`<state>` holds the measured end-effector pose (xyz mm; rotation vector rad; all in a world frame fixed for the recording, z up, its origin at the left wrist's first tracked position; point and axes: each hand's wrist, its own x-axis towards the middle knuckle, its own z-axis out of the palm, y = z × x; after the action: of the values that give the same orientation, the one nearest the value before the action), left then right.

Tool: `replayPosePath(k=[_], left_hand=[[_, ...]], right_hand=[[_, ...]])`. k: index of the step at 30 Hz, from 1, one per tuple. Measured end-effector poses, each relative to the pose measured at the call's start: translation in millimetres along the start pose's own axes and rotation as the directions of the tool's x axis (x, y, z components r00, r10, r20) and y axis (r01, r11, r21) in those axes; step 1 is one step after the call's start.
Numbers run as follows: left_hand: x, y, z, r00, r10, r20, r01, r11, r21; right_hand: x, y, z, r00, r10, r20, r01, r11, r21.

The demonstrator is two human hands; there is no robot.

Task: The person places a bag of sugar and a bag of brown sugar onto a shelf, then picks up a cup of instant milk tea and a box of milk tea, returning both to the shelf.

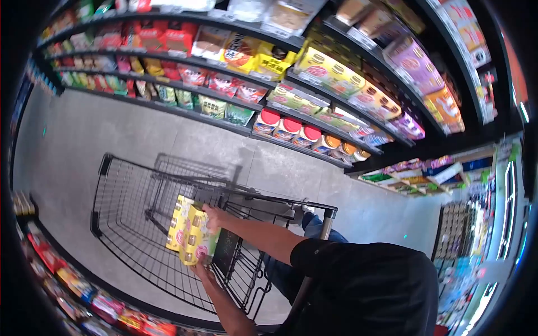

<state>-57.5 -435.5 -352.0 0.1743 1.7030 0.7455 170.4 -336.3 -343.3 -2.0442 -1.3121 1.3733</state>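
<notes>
A yellow carton (197, 234) with pink and green printing and pictures of small jars is held over the basket of a black wire shopping cart (96, 193). My right hand (213, 217) grips its upper edge in the view, fingers partly hidden behind it. From below, my left hand (200, 271) holds the opposite edge near the corner. Another yellow printed face (178, 223) shows directly beside the carton, on its far side. The cart's push bar (324, 229) runs close to my body, under my right arm.
Tall shelves of packaged food (224, 53) curve along the top, with red-lidded jars (288, 127) on the lowest level. Another shelf of colourful packs (106, 299) lines the lower left. Grey floor (216, 137) lies between the cart and shelves.
</notes>
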Motion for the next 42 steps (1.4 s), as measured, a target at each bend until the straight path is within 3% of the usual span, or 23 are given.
replayPosePath(k=[2,3,4,6,8,10,12,14,16,20,22,26,27,28,32,34,36,40,42], left_hand=[[9.4,0.0,-3.7,0.998,0.007,0.058,-0.013,0.994,0.109],[12.7,-1.7,-3.1,0.999,0.034,-0.039,-0.025,0.979,0.201],[24.3,-4.0,-2.3,0.998,0.041,-0.036,-0.033,0.976,0.213],[39.6,-17.7,-7.1,0.940,0.279,0.196,-0.296,0.953,0.059],[46.0,-15.5,-0.5,0.943,0.256,0.213,-0.267,0.963,0.026],[58.2,-17.4,-3.1,0.944,0.262,0.199,-0.274,0.961,0.034],[52.6,-13.2,-3.8,0.952,0.259,0.165,-0.264,0.964,0.011],[45.9,-0.7,-2.7,0.960,0.165,0.226,-0.173,0.985,0.013],[37.4,9.3,0.2,0.960,0.181,0.215,-0.188,0.982,0.015],[8.3,40.9,2.1,0.921,0.331,0.203,-0.326,0.944,-0.059],[-23.8,73.0,9.7,0.928,0.360,0.098,-0.361,0.933,-0.013],[-111.1,134.3,12.3,0.882,0.453,0.127,-0.458,0.889,0.013],[-119.9,139.4,7.8,0.831,0.543,0.122,-0.542,0.839,-0.048],[-127.9,149.4,1.1,0.820,0.562,0.107,-0.564,0.825,-0.011],[-178.4,173.4,-5.7,0.791,0.599,0.122,-0.576,0.797,-0.181],[-201.1,176.2,-10.2,0.774,0.621,0.124,-0.586,0.776,-0.232],[-219.3,181.3,-12.8,0.756,0.610,0.237,-0.567,0.792,-0.228],[-236.8,170.2,-12.7,0.776,0.568,0.274,-0.536,0.823,-0.187],[-252.6,164.9,-3.0,0.784,0.535,0.315,-0.516,0.844,-0.151]], right_hand=[[-3.0,-7.0,-12.8,0.980,0.133,0.148,-0.128,0.991,-0.042],[1.4,-9.7,-15.4,0.954,0.204,0.218,-0.193,0.979,-0.073],[4.4,-9.6,-17.4,0.956,0.202,0.214,-0.194,0.979,-0.059],[0.6,-2.5,-19.2,0.954,0.224,0.199,-0.203,0.972,-0.119],[3.0,2.0,-24.2,0.941,0.216,0.260,-0.183,0.972,-0.146],[12.5,14.1,-9.0,0.962,0.184,0.200,-0.135,0.962,-0.236],[20.2,18.1,-7.3,0.951,0.192,0.241,-0.140,0.966,-0.217],[22.3,16.4,-11.2,0.961,0.175,0.216,-0.106,0.948,-0.301],[14.7,3.6,-29.9,0.954,0.167,0.250,-0.100,0.960,-0.262],[1.8,-21.9,-37.0,0.982,0.116,0.152,-0.106,0.992,-0.076],[-2.2,-39.1,-45.6,0.985,0.082,0.151,-0.090,0.995,0.046],[-40.3,-87.1,-86.7,0.988,-0.047,0.148,0.032,0.994,0.101],[-50.3,-96.3,-96.5,0.988,-0.063,0.139,0.048,0.993,0.104],[-59.7,-104.1,-107.2,0.976,-0.147,0.159,0.112,0.972,0.208],[-107.0,-132.8,-125.4,0.942,-0.318,0.106,0.226,0.836,0.501],[-137.4,-141.3,-140.1,0.937,-0.340,0.077,0.255,0.820,0.513],[-158.0,-145.2,-156.7,0.925,-0.374,0.060,0.292,0.804,0.517],[-207.8,-137.4,-185.0,0.945,-0.301,-0.125,0.323,0.821,0.471],[-244.8,-142.8,-210.7,0.960,-0.244,-0.136,0.273,0.719,0.639]])
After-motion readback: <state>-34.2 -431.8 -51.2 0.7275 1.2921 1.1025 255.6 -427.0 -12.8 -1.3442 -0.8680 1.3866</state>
